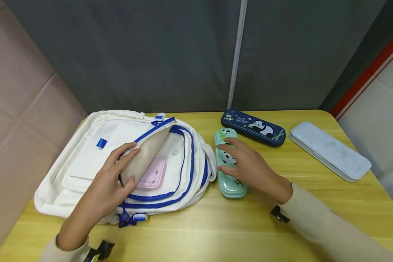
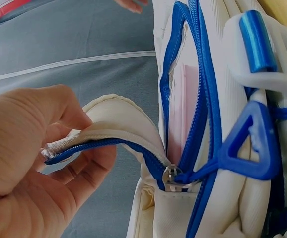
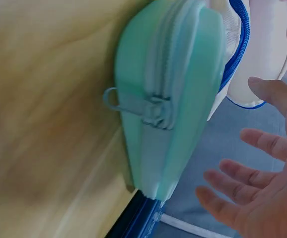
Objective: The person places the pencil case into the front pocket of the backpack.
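A white backpack (image 1: 85,145) with blue zips lies flat on the table at the left. My left hand (image 1: 112,182) pinches the edge of its front pocket flap (image 2: 118,119) between thumb and fingers, holding it raised. Inside the opened pocket lies a pink case (image 1: 153,174), partly hidden by the flap. My right hand (image 1: 249,165) hovers over a mint green zip pencil case (image 1: 232,190) with panda pictures, its fingers spread. In the right wrist view, a gap shows between those fingers and the green case (image 3: 138,59), whose zip pull faces the camera.
Behind the green case lies a dark blue panda pencil case (image 1: 253,127). Farther right is a pale grey-white case (image 1: 330,151). A dark curtain (image 1: 150,54) hangs along the table's back edge, with light panels at both sides. Blue strap tags (image 2: 252,141) hang by the backpack's zip.
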`<state>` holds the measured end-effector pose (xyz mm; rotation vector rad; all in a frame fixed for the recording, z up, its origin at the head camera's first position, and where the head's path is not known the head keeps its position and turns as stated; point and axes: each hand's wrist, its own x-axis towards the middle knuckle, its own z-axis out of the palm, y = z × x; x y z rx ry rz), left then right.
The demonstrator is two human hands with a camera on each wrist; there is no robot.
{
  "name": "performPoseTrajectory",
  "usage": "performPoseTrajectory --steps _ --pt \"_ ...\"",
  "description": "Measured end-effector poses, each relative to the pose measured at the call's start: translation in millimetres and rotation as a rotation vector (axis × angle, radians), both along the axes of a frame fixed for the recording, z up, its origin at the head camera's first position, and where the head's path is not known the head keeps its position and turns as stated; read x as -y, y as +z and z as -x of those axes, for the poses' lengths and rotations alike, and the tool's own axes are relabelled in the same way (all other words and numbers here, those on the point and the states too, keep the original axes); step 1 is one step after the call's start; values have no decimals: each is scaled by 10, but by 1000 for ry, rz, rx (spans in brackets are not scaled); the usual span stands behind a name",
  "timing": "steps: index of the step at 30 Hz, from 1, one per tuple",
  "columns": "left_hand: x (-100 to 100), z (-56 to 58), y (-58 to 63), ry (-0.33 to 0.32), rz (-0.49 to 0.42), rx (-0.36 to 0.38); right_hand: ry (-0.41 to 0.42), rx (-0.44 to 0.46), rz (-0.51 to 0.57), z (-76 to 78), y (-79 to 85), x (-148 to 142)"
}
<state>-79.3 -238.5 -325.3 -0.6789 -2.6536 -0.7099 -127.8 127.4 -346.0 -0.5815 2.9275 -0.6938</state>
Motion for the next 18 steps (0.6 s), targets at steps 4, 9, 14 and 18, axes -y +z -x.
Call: performPoseTrajectory --steps 4,9,14,18 --pt "3 1 1 -6 -1 -4 -19 -25 -18 -37 -36 -76" --pt "1 -4 1 -13 -6 -8 -53 -53 -49 -79 -77 -77" --pt "-3 -5 4 -10 7 -9 -104 -45 -60 -133 -116 -52" --pt "-7 -6 8 -8 13 -6 -117 -31 -64 -160 -152 -32"
